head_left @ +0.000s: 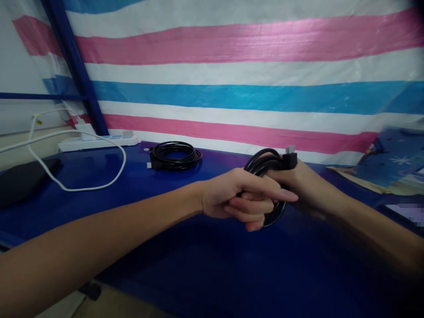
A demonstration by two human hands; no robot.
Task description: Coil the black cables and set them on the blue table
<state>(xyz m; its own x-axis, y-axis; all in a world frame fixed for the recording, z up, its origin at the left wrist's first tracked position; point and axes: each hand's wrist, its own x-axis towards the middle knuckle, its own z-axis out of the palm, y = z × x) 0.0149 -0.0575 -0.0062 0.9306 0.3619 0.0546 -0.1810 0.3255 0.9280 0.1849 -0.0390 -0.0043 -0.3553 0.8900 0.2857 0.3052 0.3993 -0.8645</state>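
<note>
Holding a looped black cable (pixel 254 164) above the desk (pixel 212 269), right of its middle: left hand (pixel 239 194) curled round it, right hand (pixel 298 177) grasping behind, partly hidden. Coiling looks nearly done; tying, unclear. Another coil (pixel 179 166) lies near the back edge.

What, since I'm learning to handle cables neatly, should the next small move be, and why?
Probably use the right hand to ease the connector down against the black cable coil while the left hand steadies it. The left hand is curled around the coil, and the connector juts out above it, beside the partly hidden right hand.
</note>
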